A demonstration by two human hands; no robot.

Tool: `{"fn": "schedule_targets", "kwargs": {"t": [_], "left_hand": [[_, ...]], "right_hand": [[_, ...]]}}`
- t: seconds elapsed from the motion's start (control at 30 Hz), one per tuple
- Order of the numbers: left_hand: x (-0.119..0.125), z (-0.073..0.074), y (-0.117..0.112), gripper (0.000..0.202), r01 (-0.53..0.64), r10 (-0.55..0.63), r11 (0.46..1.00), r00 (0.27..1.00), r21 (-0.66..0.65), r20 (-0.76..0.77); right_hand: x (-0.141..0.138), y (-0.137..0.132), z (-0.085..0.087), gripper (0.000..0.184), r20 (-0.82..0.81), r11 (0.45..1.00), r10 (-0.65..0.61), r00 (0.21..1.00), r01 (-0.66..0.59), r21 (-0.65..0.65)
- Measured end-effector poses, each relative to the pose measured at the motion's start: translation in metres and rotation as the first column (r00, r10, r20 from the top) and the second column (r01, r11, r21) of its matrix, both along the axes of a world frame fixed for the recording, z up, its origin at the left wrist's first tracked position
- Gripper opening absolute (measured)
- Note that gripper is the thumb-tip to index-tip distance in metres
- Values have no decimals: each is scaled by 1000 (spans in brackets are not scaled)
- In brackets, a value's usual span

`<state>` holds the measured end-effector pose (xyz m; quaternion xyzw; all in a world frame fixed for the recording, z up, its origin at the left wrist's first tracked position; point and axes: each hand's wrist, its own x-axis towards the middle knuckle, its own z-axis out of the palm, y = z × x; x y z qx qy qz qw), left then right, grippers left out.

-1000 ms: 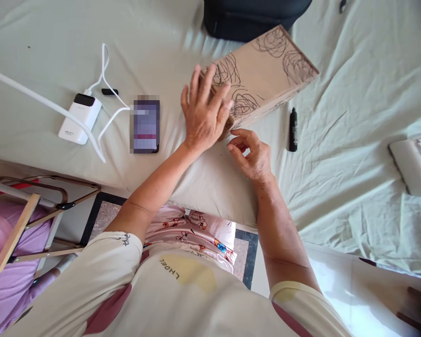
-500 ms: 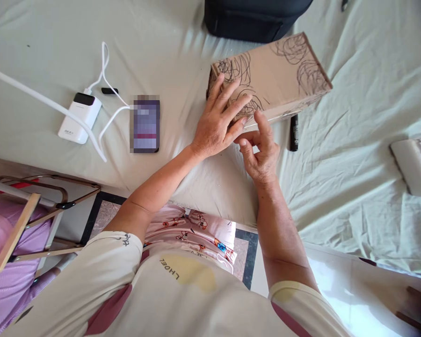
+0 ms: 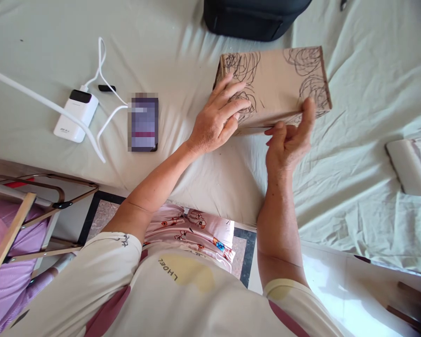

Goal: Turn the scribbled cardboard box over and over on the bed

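Note:
A brown cardboard box point(image 3: 279, 84) with dark scribbled circles near its corners rests on the pale green sheet. Over its left end lies my left hand point(image 3: 217, 112), fingers spread on the top face and thumb toward the near edge. My right hand point(image 3: 291, 135) is at the near right side. Its index finger is stretched up against the box's near edge by a scribble, while the thumb and other fingers are by the lower side, partly hidden. Neither hand is wrapped round the box. No black marker shows now; the right hand covers the area where it lay.
A black case point(image 3: 256, 18) stands behind the box. To the left lie a white power bank point(image 3: 75, 117) with a cable, a small black piece point(image 3: 107, 88) and a phone point(image 3: 143, 122). A white packet point(image 3: 412, 166) lies at right; a folding chair point(image 3: 17, 224) stands lower left.
The box has turned clockwise, its right end swinging toward me. My right hand has moved right along the near side, over the marker's spot. The left hand stays on the left end.

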<state>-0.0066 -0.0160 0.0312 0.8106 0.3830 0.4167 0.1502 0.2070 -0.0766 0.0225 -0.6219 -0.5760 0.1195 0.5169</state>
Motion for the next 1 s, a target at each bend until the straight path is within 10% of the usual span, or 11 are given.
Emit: {"fn": "schedule_targets", "kwargs": {"t": [0.33,0.6,0.83,1.0], "left_hand": [[-11,-6,16,45,-240,247,967,966,-88,79],[-3,13,1,52,-416,401,898,908,-145,-126],[10,13,-13,66,-164,146,976,981,-142,-129],[9,2,-9,68,-23,17,995,998,-95,-64]], "right_hand": [[25,14,-7,38,13,951,-272,962,267,157],[2,1,4,44,-78,990,-31,996,42,136],[-20,-10,-4,39,-71,919,390,918,-385,81],[-26,-12,-9,44,-2,934,355,935,-354,54]]}}
